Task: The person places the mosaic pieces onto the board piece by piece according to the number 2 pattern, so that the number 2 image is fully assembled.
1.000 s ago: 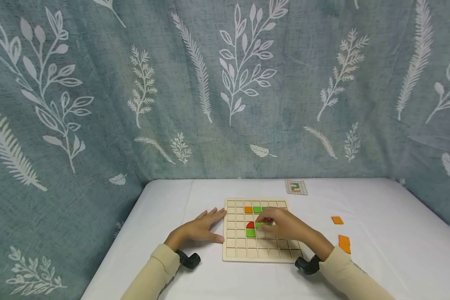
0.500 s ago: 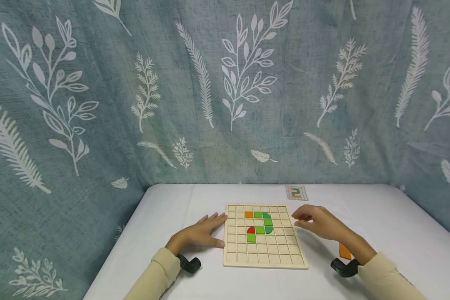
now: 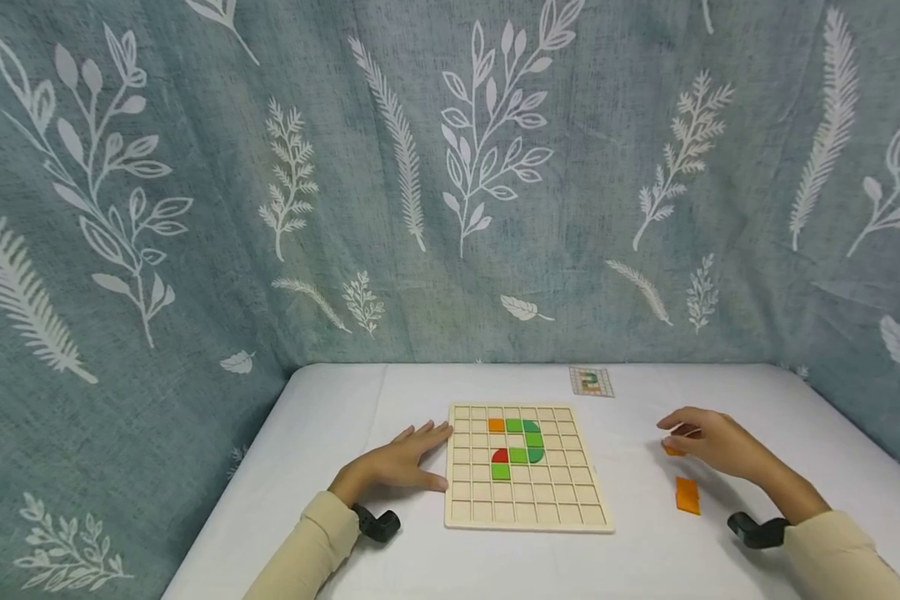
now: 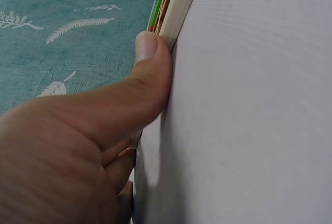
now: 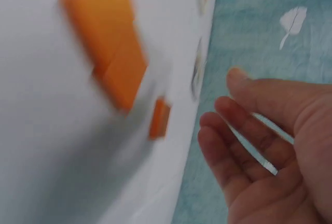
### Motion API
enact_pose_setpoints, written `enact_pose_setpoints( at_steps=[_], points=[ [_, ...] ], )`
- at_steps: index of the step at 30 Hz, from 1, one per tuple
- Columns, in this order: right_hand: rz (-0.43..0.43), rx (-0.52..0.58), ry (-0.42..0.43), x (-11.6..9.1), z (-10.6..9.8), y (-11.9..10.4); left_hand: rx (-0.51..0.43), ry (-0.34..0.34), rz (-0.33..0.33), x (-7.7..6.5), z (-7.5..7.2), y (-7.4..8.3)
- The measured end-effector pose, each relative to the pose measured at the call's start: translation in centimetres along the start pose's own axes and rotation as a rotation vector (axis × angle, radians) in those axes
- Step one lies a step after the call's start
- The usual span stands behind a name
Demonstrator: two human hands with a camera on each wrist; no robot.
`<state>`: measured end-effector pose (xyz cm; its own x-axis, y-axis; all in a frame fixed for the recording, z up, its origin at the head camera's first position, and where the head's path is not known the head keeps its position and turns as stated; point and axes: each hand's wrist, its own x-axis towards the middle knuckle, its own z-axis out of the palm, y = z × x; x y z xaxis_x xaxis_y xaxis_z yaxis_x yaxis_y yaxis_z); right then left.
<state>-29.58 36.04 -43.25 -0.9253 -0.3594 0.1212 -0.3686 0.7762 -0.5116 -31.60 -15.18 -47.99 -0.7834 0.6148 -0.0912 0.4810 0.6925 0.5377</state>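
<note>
A pale wooden grid board [image 3: 528, 504] lies on the white table, with orange, green and red tiles set in some of its squares. My left hand [image 3: 397, 460] rests at the board's left edge, fingers spread; in the left wrist view its thumb touches the board's side. Over the right of the table hovers my right hand [image 3: 723, 442], fingers loosely bent and holding nothing in the right wrist view. Just below it, a single orange tile [image 5: 160, 118] is partly covered by the fingers in the head view. Two orange tiles [image 3: 687, 495] lie touching nearer the front.
A small pattern card [image 3: 591, 382] with a coloured figure on a grid lies near the table's back edge. Behind the table hangs a blue-green curtain [image 3: 420, 208] with white leaf prints. Each wrist wears a black camera.
My right hand has left the board and moved right, to above the single orange tile. Green tiles it covered earlier now show. My left hand stays at the board's edge.
</note>
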Motion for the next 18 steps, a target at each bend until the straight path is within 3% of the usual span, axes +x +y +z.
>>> enact_pose_setpoints(
  at_steps=[11, 18],
  points=[
    [0.048, -0.015, -0.045, -0.3, -0.4, 3.1, -0.023, -0.005, 0.017, 0.0, -0.2, 0.1],
    [-0.043, -0.036, -0.056, -0.2, 0.2, 3.9, -0.008, -0.007, 0.016, -0.1, -0.2, 0.2]
  ],
)
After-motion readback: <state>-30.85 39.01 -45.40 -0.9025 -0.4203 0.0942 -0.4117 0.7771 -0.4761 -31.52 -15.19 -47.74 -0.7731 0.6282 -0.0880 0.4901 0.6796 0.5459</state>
